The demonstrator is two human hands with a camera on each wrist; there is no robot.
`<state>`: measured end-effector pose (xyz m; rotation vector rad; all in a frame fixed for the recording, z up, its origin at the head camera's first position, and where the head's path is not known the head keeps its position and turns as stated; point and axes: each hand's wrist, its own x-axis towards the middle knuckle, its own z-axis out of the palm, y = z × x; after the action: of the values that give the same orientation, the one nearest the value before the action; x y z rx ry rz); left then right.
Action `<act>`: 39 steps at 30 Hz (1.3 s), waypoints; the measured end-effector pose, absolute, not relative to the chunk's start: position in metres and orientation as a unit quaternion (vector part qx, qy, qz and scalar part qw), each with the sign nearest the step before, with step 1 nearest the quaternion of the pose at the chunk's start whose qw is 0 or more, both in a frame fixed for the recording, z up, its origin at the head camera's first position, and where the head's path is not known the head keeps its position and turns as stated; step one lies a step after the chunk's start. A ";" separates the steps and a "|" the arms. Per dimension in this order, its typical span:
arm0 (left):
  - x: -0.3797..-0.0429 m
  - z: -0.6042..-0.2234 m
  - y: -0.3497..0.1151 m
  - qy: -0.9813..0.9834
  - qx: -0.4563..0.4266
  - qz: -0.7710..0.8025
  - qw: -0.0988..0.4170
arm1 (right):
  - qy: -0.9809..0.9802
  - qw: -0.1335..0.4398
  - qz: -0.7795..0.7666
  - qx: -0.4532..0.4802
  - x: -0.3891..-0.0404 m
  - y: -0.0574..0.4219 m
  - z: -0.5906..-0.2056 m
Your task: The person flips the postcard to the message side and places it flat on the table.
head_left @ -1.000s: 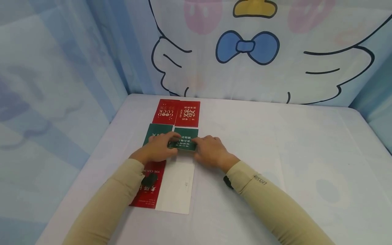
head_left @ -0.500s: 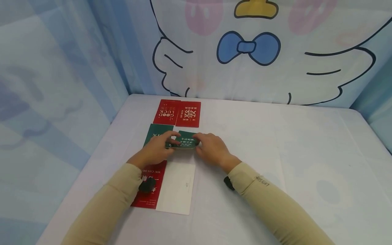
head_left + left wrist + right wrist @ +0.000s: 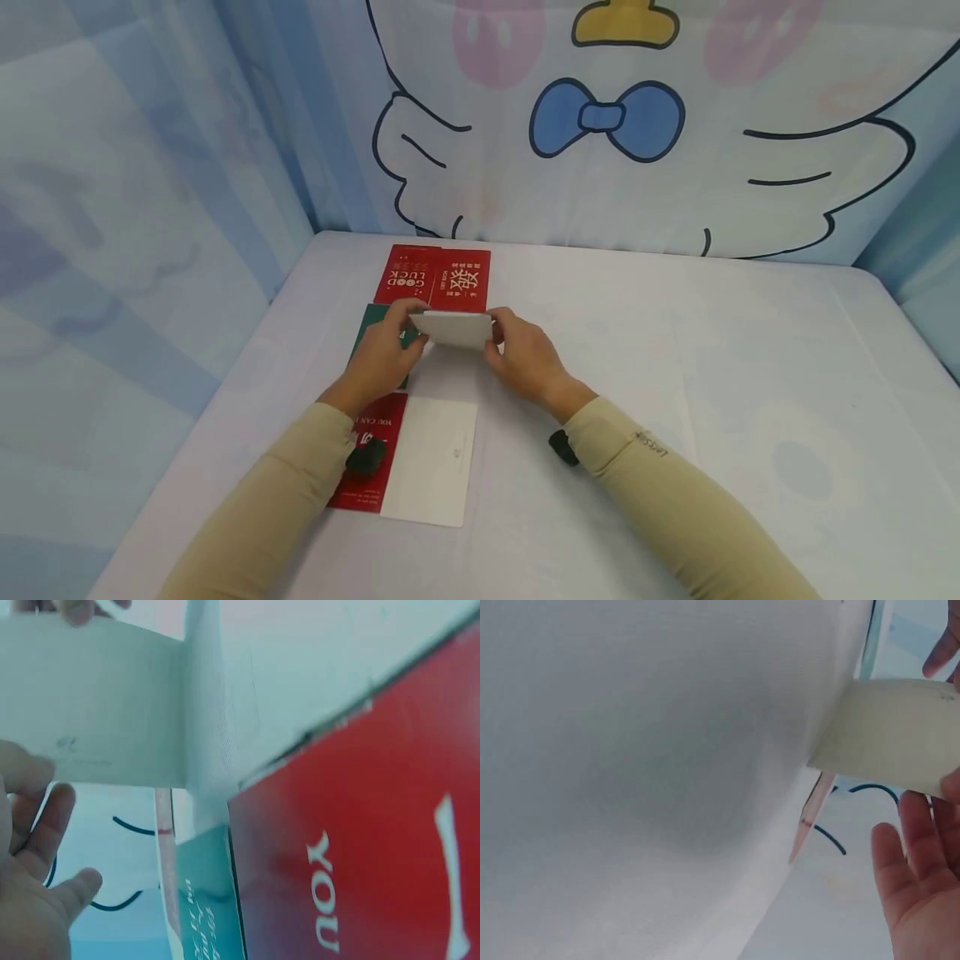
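Observation:
Both hands hold a card (image 3: 453,331) tilted up off the table, its plain white back facing me. My left hand (image 3: 381,360) pinches its left edge between thumb and fingers. At its right edge, my right hand (image 3: 527,357) pinches it the same way. The card's lower edge comes down close to the table in the right wrist view, where the white back (image 3: 896,735) bends slightly. Its green printed face is turned away. Under and behind my left hand lies another green card (image 3: 372,316), partly covered.
Two red cards lie at the back, a GOOD LUCK card (image 3: 408,271) and one with a large character (image 3: 467,277). Nearer me are a red YOU CAN card (image 3: 390,417), partly under the left wrist, and a white card (image 3: 429,460). A printed curtain (image 3: 600,192) hangs behind the table.
The green card has been raised from lying nearly flat, green face up, to tilted with its white back toward me. Both hands have moved up slightly with it.

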<state>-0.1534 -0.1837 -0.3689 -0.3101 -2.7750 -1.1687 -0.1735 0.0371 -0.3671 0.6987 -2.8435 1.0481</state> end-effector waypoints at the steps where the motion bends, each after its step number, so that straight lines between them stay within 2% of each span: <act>1: -0.153 -0.369 -0.183 -0.911 -0.104 -0.394 0.072 | -0.909 0.024 0.354 0.220 -0.173 0.037 -0.367; 7: -0.153 -0.367 -0.180 -0.873 -0.107 -0.440 0.182 | -0.879 0.080 0.427 0.199 -0.171 0.034 -0.364; 11: -0.154 -0.367 -0.180 -0.870 -0.124 -0.427 0.215 | -0.867 0.123 0.435 0.211 -0.172 0.034 -0.364; 14: -0.155 -0.367 -0.180 -0.882 -0.134 -0.405 0.199 | -0.862 0.146 0.428 0.231 -0.174 0.035 -0.365; 16: -0.155 -0.366 -0.180 -0.892 -0.139 -0.392 0.181 | -0.863 0.142 0.420 0.241 -0.175 0.036 -0.366; 24: -0.159 -0.368 -0.180 -0.924 -0.105 -0.356 0.092 | -0.906 0.012 0.362 0.218 -0.179 0.035 -0.363; 39: -0.166 -0.377 -0.173 -0.942 -0.041 -0.334 0.003 | -0.942 -0.071 0.265 0.190 -0.188 0.030 -0.368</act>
<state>-0.1660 -0.1729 -0.3767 -0.1287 -2.9523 -1.0466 -0.1879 0.0298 -0.3680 0.6267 -3.1036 0.8741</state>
